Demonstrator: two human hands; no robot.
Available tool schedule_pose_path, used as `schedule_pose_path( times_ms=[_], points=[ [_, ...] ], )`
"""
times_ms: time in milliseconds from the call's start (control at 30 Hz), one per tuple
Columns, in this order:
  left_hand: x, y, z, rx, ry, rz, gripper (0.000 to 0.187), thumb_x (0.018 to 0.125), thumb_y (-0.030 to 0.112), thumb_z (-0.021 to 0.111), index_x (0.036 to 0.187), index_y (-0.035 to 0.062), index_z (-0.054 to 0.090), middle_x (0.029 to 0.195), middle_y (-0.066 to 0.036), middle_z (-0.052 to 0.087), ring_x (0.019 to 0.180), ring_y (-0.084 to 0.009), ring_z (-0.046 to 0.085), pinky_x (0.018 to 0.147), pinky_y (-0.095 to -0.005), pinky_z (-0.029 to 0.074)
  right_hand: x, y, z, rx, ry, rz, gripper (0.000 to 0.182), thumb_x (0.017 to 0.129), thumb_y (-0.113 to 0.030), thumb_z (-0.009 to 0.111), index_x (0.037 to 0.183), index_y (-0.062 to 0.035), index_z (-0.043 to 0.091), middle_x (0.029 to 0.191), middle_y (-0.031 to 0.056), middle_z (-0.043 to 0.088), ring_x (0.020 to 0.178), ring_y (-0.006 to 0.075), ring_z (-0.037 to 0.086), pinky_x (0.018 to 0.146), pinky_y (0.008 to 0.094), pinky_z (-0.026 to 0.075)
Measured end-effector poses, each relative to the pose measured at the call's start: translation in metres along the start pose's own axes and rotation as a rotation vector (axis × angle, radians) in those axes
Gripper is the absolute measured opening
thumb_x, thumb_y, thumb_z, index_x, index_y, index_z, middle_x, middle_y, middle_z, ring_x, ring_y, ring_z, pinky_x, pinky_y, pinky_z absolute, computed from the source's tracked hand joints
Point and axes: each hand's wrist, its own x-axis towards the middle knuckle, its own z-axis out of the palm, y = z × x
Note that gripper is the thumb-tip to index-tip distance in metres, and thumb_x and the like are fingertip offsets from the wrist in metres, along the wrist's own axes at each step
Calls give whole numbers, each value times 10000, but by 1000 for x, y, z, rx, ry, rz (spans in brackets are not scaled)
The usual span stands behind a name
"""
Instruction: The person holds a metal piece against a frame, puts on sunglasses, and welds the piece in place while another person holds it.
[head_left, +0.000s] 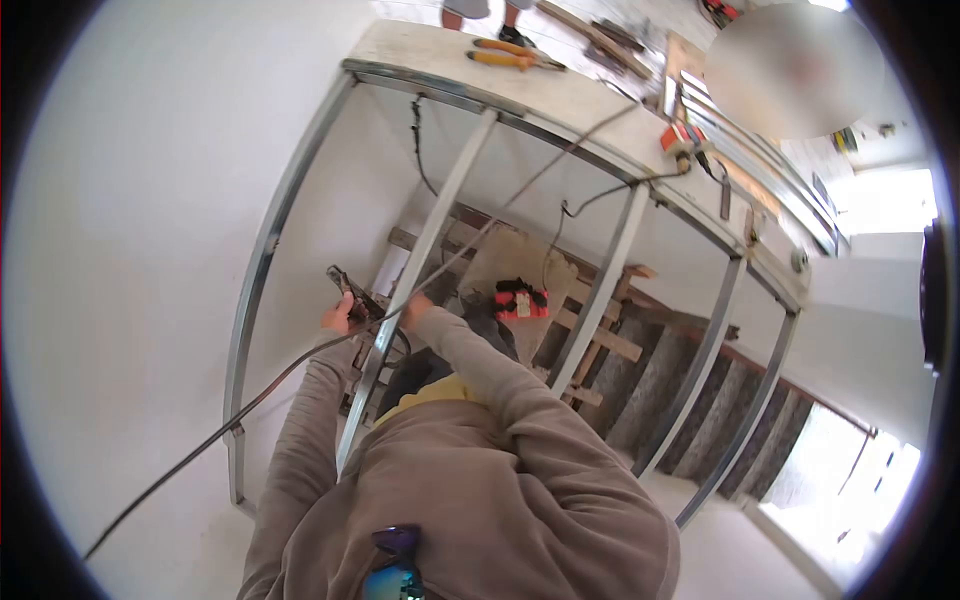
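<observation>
My left hand [340, 314] is at the left, its fingers closed round a dark tool or clamp [352, 284] beside a metal stud. Across the stud [440, 205], my right hand [413, 310] is close to the dark object, partly hidden behind the metal; what its fingers hold does not show. A long dark cable [300, 362] passes diagonally in front of the frame, near both hands. Below and to the right of my hands, a red and black box [521, 300] rests on a board.
Orange-handled pliers [505, 56] lie on the ledge [420, 48] above. A red device [683, 138] with cables sits farther right. Stairs [665, 370] descend below. More metal studs [605, 290] cross the opening. A person's legs [480, 14] stand beyond the ledge.
</observation>
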Motion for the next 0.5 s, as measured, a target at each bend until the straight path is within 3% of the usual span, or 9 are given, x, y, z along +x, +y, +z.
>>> schedule_pose_path(
  times_ms=[100,200,267,367,400,500],
  points=[
    [2,2,21,-51,-99,-126,301,931,296,640,944,-3,610,815,-94,644,733,-228,632,716,-384,558,12,14,-7,-281,-160,-65,324,945,-274,521,1135,-24,603,1140,151,657,1080,343,603,903,397,489],
    [6,3,32,72,-127,-149,312,932,304,637,962,-7,622,840,-110,659,764,-241,644,728,-389,555,83,31,-43,-18,-130,43,371,914,-276,568,1159,4,566,1184,219,626,1092,387,588,898,439,480],
    [33,-15,16,245,-189,-153,392,931,375,625,1017,-6,662,911,-128,685,791,-238,652,741,-369,546,67,25,-41,-502,-47,-205,382,903,-255,579,1179,5,539,1184,243,617,1091,411,582,903,454,475],
    [61,-47,-1,451,-137,52,453,929,428,607,1053,-1,681,951,-129,693,812,-223,657,745,-350,539,7,14,-43,-1227,119,-560,410,887,-225,597,1211,6,498,1185,278,602,1090,447,573,911,476,467],
    [62,-53,-7,411,-89,-23,309,964,321,572,977,16,625,910,-111,691,812,-220,678,723,-356,547,-5,15,-49,-1476,181,-667,423,881,-215,602,1221,7,484,1185,289,597,1089,459,570,914,483,464],
    [-42,-7,44,-60,101,-34,267,981,318,539,1029,60,587,916,-104,697,839,-220,685,724,-358,558,-8,14,-74,-1293,556,-648,483,906,-241,593,1275,22,425,1153,271,621,1087,459,582,929,492,458]
  ],
)
